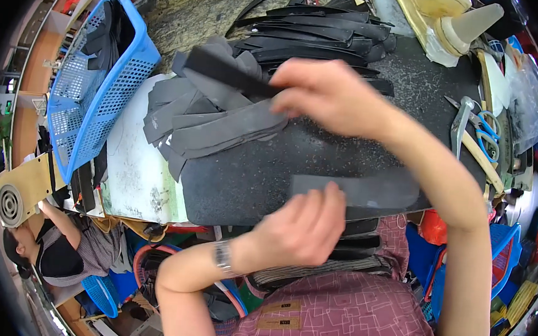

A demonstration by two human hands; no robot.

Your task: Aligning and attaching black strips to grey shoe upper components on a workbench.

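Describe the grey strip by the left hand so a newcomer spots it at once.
Start at the black mat on the bench and go to its near edge. There, just beyond the left hand, a flat grey strip lies lengthwise from left to right. Unlike the overlapping strips in the heap, it lies singly.

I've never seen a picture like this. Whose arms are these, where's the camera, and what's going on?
There's no robot here: these are a person's bare hands, seen by a wide camera on their head looking down, so edges bend. The right hand holds a dark strip, blurred. The left hand is at a grey piece on the black mat. Beyond lie a grey pile and black strips; a blue basket stands left.
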